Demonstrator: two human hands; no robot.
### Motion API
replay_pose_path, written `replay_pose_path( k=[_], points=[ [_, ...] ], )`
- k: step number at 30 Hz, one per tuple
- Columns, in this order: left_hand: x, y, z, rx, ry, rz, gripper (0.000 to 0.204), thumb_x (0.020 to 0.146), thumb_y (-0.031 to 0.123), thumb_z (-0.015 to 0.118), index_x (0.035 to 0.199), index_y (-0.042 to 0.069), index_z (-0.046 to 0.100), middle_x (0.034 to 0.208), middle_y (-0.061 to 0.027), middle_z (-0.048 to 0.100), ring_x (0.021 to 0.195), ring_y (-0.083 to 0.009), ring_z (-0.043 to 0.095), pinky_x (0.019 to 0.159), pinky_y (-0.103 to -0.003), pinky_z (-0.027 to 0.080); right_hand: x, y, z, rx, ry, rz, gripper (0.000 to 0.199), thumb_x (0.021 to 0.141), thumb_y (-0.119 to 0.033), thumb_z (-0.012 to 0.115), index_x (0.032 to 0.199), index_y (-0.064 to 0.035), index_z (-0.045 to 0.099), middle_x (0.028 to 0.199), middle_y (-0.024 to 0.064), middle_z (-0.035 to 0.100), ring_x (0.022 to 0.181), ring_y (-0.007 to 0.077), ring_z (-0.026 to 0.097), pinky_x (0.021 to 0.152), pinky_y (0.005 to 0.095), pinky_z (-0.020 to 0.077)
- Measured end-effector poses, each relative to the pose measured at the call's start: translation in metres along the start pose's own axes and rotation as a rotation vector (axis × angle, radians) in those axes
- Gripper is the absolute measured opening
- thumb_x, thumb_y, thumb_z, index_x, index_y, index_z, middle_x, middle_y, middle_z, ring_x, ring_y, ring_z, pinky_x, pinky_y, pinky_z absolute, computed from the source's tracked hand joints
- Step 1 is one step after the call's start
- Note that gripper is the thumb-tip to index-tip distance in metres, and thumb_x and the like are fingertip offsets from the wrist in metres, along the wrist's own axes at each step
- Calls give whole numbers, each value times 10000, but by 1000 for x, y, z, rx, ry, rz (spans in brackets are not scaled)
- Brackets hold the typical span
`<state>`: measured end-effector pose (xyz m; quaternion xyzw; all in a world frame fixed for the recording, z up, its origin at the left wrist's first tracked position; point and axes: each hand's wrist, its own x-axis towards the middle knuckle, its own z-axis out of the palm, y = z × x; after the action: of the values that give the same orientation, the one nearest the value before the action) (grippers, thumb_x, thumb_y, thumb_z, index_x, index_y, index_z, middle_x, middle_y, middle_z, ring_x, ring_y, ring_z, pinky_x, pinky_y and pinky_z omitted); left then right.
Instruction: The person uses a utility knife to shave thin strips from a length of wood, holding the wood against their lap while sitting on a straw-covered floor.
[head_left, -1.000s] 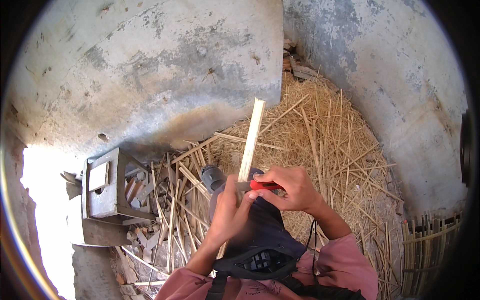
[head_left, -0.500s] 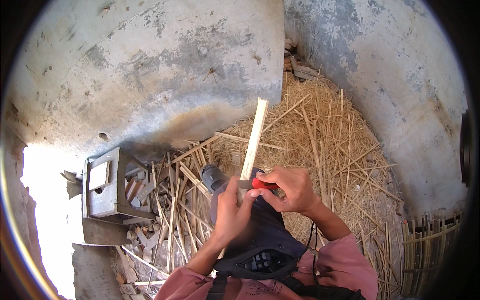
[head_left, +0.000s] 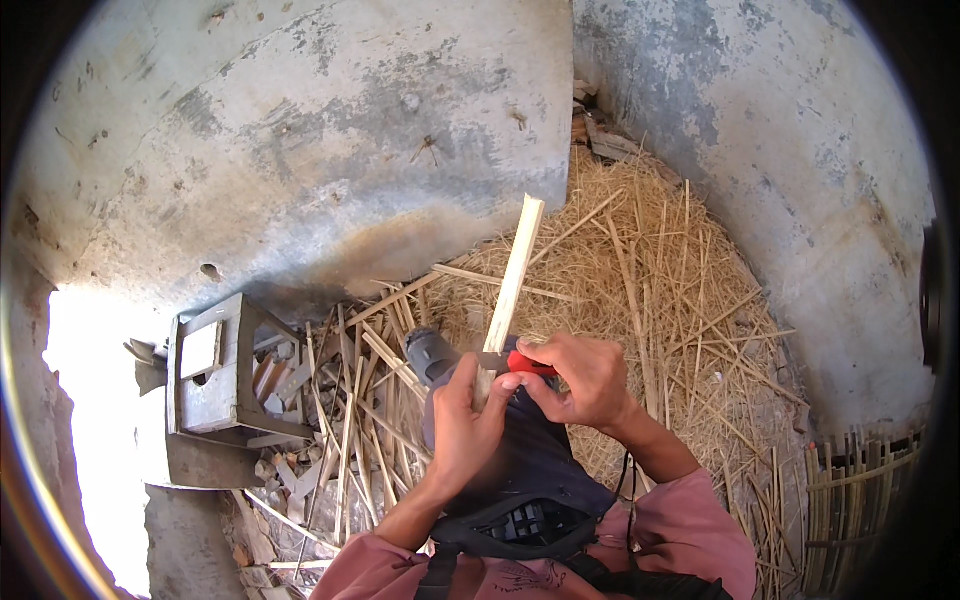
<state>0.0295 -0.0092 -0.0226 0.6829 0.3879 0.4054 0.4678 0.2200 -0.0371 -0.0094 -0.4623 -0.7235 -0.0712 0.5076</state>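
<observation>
At the bottom edge of the frame, pink sleeves and a dark pack or bag point(head_left: 525, 500) on the person's lap fill the lower centre. Just above it, the left hand point(head_left: 465, 425) rises from the lower middle with its fingers wrapped closed around the lower end of a pale bamboo strip point(head_left: 510, 290). The right hand point(head_left: 580, 380), just right of centre, is closed around the red handle of a knife point(head_left: 528, 365); its short blade lies across the strip right where the left thumb presses, so the two hands nearly touch. The strip stands almost upright in the picture, leaning slightly right, its squared free end reaching the middle of the frame against the wall.

Behind the left hand a grey shoe point(head_left: 432, 355) shows, resting among split bamboo sticks point(head_left: 360, 400) that lie scattered over the floor at centre left. Farther left sits a small weathered wooden stool point(head_left: 215, 375), tipped on its side, beside a very bright patch of sunlight at the left edge. To the right and beyond the hands, a heap of fine straw-coloured shavings point(head_left: 670, 270) covers the floor. At the lower right edge stands a bundle of thin slats point(head_left: 850, 480). Farthest off, a stained grey plaster wall point(head_left: 300, 130) curves across the whole top of the frame.
</observation>
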Motion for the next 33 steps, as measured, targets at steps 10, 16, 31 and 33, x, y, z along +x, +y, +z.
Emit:
replay_pose_path(
  k=[10, 16, 31, 33],
  points=[
    [-7, 8, -2, 23, -122, -28, 291, 1083, 315, 636, 1068, 25, 625, 704, 67, 478, 638, -28, 428, 559, -232, 335, 28, 74, -41, 207, 368, 433, 169, 1005, -160, 689, 1114, -33, 668, 809, -21, 627, 652, 39, 467, 570, 230, 343],
    [2, 1, -9, -148, -214, -68, 337, 1079, 352, 631, 1099, 15, 616, 743, -17, 567, 665, -113, 532, 616, -292, 439, 7, 38, -31, 272, -9, 336, 182, 979, -179, 702, 1087, -33, 687, 807, 22, 651, 612, 85, 538, 549, 270, 413],
    [9, 1, -5, -82, -213, 179, 309, 1003, 248, 763, 1179, 12, 667, 812, -35, 635, 754, -81, 522, 680, -281, 470, 0, 13, -3, 82, -168, -102, 312, 884, -333, 804, 1036, -70, 737, 747, 43, 625, 563, 223, 631, 494, 349, 485],
    [6, -2, -6, -83, -209, 113, 296, 1010, 242, 753, 1180, 12, 675, 822, -40, 655, 759, -85, 538, 691, -288, 483, -1, 11, -4, 45, -170, -105, 322, 877, -328, 808, 1071, -83, 732, 769, 36, 629, 569, 217, 639, 497, 345, 491]
  ],
)
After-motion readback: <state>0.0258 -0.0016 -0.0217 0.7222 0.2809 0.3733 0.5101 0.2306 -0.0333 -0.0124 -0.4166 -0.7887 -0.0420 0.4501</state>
